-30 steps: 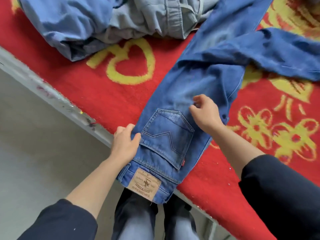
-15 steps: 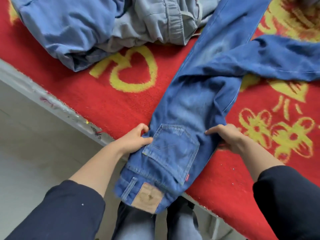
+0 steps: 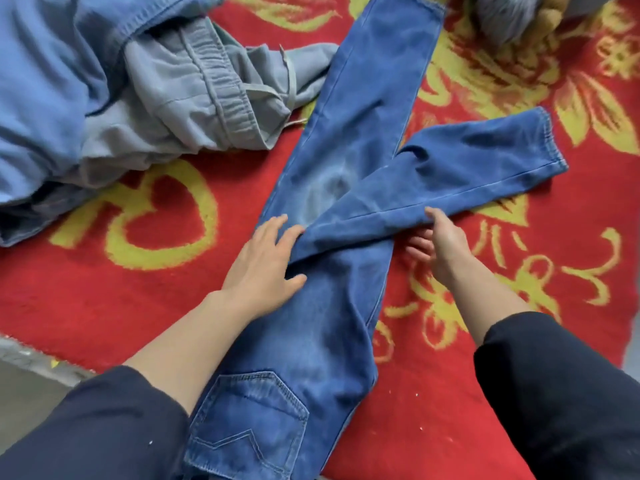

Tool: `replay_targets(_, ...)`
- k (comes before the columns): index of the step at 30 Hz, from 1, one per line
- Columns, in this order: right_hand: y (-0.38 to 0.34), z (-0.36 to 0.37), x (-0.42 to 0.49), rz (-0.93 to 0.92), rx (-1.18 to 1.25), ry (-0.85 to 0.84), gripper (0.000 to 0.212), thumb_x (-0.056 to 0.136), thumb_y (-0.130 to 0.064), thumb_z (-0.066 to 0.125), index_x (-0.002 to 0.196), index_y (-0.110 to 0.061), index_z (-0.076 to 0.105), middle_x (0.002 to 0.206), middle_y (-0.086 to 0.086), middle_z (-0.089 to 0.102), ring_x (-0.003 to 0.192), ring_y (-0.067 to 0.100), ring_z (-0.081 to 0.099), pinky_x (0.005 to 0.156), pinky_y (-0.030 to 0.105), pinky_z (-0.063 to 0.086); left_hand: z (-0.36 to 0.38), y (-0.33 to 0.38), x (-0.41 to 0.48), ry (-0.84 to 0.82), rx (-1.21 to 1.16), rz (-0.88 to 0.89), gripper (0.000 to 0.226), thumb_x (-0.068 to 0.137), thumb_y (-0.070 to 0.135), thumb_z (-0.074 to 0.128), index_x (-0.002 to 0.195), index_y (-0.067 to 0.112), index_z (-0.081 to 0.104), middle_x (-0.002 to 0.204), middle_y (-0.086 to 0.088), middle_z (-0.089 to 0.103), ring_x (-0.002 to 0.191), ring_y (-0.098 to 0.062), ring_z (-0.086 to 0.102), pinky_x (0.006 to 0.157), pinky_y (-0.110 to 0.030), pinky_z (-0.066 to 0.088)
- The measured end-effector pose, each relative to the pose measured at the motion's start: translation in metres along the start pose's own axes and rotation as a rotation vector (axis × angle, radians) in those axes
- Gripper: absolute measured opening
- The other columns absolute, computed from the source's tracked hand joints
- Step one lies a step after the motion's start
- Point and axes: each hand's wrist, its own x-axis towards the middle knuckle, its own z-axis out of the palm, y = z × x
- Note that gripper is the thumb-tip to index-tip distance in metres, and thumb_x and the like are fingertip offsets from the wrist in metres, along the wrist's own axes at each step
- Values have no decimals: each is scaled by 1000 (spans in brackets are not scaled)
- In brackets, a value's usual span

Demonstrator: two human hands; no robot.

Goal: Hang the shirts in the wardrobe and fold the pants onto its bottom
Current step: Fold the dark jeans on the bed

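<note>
Jeans (image 3: 332, 334): left hand (image 3: 263, 265), right hand (image 3: 446, 244) moved up to folded-over leg (image 3: 450, 174).

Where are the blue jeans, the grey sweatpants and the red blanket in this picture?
blue jeans (image 3: 332, 327): head view, on the thigh below the crossed leg.
grey sweatpants (image 3: 221, 84): head view, on the elastic waistband.
red blanket (image 3: 114, 306): head view, on a bare red part.

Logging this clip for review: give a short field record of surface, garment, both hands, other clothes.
surface: red fuzzy blanket with yellow pattern
garment: blue denim jeans, flat, one leg crossed rightward over the other
left hand: flat on the jeans
right hand: pinches the crossed leg's edge
other clothes: grey drawstring sweatpants, light blue garment, crumpled upper left
</note>
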Motion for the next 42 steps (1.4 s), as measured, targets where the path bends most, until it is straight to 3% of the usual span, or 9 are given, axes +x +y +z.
replay_targets(3, -26, -1, 29, 30, 338, 33, 35, 87, -30, 62, 118, -15, 55, 106, 4, 66, 85, 20, 66, 63, 31, 54, 12, 9, 39, -18, 147, 57, 74, 89, 45, 55, 149, 21, 18, 158, -8, 11, 147, -24, -2, 117, -37, 1)
replay_targets(6, -65, -4, 58, -80, 471, 118, 52, 82, -19, 67, 131, -12, 52, 123, 8, 64, 102, 27, 66, 85, 41, 57, 8, 0, 59, 39, 83, 90, 56, 93, 43, 49, 142, 21, 36, 153, -10, 27, 146, -25, 13, 117, -37, 7)
replay_targets(13, -174, 43, 93, -416, 88, 367, 69, 69, -6, 65, 135, -6, 46, 112, 2, 58, 88, 16, 56, 62, 20, 47, -7, -24, 77, 32, -279, 47, 46, 88, 37, 61, 131, 21, 58, 139, 6, 50, 132, 0, 37, 112, -21, 26)
replay_targets(17, -225, 112, 102, -569, -126, 19, 98, 71, -21, 64, 152, -30, 10, 117, 1, 57, 66, 13, 55, 46, 22, 46, -15, -31, 93, 15, -598, -123, 17, 87, 28, 61, 99, 30, 74, 101, 12, 73, 97, -1, 66, 87, -24, 50)
replay_targets(19, -232, 141, 106, -558, -339, -101, 96, 76, -33, 65, 153, -31, 8, 125, -4, 51, 80, 10, 57, 52, 22, 46, -17, -33, 100, 80, -808, -267, 14, 87, 23, 66, 82, 34, 72, 80, 23, 72, 73, 10, 64, 68, -9, 48)
replay_targets(22, -204, 161, 113, -692, -787, -131, 79, 82, -34, 62, 150, -16, 26, 116, 1, 43, 95, 13, 47, 77, 25, 43, -14, -33, 101, 79, -1018, -342, 4, 81, 32, 73, 80, 35, 73, 81, 16, 74, 70, 8, 64, 64, -6, 47)
replay_targets(26, -155, 154, 114, -867, -1111, -18, 68, 90, -39, 50, 150, -21, 24, 151, 8, 31, 139, 25, 28, 109, 45, 26, -11, -31, 98, 56, -1090, -327, 8, 85, 30, 69, 88, 24, 74, 87, 6, 75, 77, -5, 69, 70, -18, 55)
replay_targets(35, -69, 126, 75, -1026, -1230, -58, 59, 100, -47, 29, 153, -27, 13, 162, 1, 2, 148, 22, -3, 118, 42, -1, -17, -34, 99, 109, -1444, -508, 12, 86, 22, 65, 79, 16, 72, 77, 0, 72, 67, -8, 66, 59, -17, 51)
replay_targets(42, 23, 88, 14, -1025, -1410, -222, 60, 98, -53, 25, 152, -35, 6, 162, -2, -2, 148, 21, -9, 117, 41, -8, -5, -25, 64, 222, -1143, -504, 21, 79, 12, 74, 93, 25, 66, 77, 6, 74, 66, -2, 67, 58, -17, 52)
